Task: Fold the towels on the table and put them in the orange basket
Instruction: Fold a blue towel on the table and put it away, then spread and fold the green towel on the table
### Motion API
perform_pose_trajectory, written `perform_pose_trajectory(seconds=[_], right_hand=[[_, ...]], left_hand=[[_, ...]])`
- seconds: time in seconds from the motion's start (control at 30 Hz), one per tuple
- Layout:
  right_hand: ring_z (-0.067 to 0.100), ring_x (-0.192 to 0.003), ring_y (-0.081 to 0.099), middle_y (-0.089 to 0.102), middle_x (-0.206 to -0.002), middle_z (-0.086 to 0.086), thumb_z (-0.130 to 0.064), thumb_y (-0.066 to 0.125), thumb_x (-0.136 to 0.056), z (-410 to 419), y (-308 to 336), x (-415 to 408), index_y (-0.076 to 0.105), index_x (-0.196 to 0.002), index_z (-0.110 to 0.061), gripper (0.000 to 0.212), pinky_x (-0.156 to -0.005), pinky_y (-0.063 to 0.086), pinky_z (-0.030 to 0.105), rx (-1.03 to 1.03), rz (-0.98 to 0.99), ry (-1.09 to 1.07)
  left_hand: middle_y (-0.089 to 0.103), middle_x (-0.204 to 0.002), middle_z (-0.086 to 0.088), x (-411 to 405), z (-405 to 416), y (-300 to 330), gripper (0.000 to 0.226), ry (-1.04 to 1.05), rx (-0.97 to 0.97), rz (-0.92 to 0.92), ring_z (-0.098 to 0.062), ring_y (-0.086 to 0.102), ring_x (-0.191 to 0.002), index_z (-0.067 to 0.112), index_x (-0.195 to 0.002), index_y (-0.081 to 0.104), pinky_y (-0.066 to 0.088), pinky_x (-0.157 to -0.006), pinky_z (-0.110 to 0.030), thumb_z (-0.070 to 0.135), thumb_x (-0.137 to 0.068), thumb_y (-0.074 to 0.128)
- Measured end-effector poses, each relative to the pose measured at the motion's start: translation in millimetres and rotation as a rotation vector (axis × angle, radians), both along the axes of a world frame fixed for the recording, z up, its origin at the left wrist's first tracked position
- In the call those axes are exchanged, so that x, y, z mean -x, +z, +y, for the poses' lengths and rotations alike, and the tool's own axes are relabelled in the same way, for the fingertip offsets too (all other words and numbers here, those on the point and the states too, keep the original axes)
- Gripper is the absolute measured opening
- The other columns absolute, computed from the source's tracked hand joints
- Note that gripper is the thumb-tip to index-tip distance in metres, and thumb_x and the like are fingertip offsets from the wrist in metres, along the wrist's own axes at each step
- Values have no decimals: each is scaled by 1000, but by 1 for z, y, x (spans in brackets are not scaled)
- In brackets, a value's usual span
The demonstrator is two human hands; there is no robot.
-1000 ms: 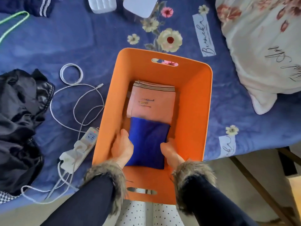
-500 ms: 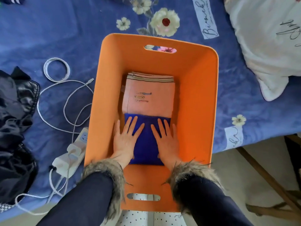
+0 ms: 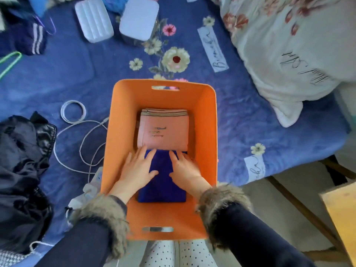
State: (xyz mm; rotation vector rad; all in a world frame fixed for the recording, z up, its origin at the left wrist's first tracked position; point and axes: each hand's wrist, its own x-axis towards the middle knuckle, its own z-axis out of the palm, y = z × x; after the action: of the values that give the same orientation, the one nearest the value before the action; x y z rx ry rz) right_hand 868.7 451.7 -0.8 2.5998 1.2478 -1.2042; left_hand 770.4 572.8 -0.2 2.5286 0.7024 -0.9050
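Observation:
The orange basket stands on the blue flowered cover, its near end over the table's front edge. Inside it, a folded pink towel lies toward the far end. A folded dark blue towel lies on the near side of it, its far edge at the pink one. My left hand lies flat on the blue towel's left part, fingers spread and straight. Flat on the right part rests my right hand, fingertips at the pink towel's near edge.
A white cable and a power strip lie just left of the basket. A black jacket is piled at far left. A floral pillow fills the right. Two white boxes sit at the back. A wooden piece is at lower right.
One second ago both hands gripped the blue towel's sides while lowering it. They then opened flat on top of it and have since slid slightly toward the pink towel. The camera view shifted.

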Motion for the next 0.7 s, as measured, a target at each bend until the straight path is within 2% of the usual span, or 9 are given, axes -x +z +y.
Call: perform_pose_trajectory(seconds=[0.07,0.17,0.27,0.37,0.43,0.5,0.57,0.63,0.7], right_hand=[[27,-135,29,16,-154,6,-28,55,-91,-3,47,-16,12,-148,-17,72,-105,33,40,-132,-58,-90],[26,-137,27,13,-156,3,-28,50,-91,-20,116,-45,12,-148,-19,69,-105,28,38,-278,-203,-163],[25,-139,23,10,-157,4,-36,50,-92,-52,172,-73,10,-149,-22,71,-111,21,40,-301,-323,-254],[23,-140,24,11,-157,4,-46,50,-91,-93,215,-88,11,-149,-23,74,-114,16,43,-276,-434,-324],[28,-129,43,33,-149,9,-47,63,-81,-125,237,-91,30,-145,-19,77,-107,30,50,-286,-526,-438],[31,-108,61,56,-131,12,-47,78,-66,-162,248,-87,51,-132,-14,79,-90,47,52,-306,-616,-571],[29,-101,65,62,-122,12,-49,81,-58,-199,258,-74,57,-126,-15,79,-79,53,50,-274,-698,-671],[27,-100,66,63,-121,11,-53,72,-66,-237,267,-49,58,-125,-15,71,-77,54,46,-244,-758,-771],[26,-99,66,64,-119,10,-54,53,-73,-276,271,-14,58,-124,-16,64,-76,54,42,-196,-793,-920]], left_hand=[[8,-156,-6,-7,0,38,63,53,-86,-155,-21,8,-144,20,-148,14,11,-116,-45,38,-95,44],[14,-156,-8,-24,-4,96,56,98,-153,-344,-25,11,-144,18,-146,24,15,-115,-45,33,-96,43],[19,-155,-7,-47,-21,150,55,68,-189,-537,-25,15,-144,18,-144,30,17,-115,-46,35,-94,47],[23,-154,-6,-76,-49,192,56,-35,-182,-655,-24,16,-143,21,-144,30,15,-116,-47,40,-94,45],[35,-149,-9,-95,-74,214,57,-127,-168,-710,-27,28,-139,19,-141,37,23,-112,-50,47,-91,36],[46,-140,-12,-109,-103,230,59,-238,-123,-748,-30,41,-132,17,-136,45,34,-104,-52,47,-86,32],[53,-135,-11,-118,-133,240,57,-385,-91,-774,-30,49,-125,16,-131,50,40,-97,-53,48,-89,30],[57,-130,-10,-122,-163,248,60,-538,-48,-793,-29,54,-120,15,-127,54,44,-93,-53,51,-95,18],[59,-126,-11,-124,-192,252,65,-688,27,-826,-29,57,-116,15,-124,55,46,-91,-53,51,-97,9]])
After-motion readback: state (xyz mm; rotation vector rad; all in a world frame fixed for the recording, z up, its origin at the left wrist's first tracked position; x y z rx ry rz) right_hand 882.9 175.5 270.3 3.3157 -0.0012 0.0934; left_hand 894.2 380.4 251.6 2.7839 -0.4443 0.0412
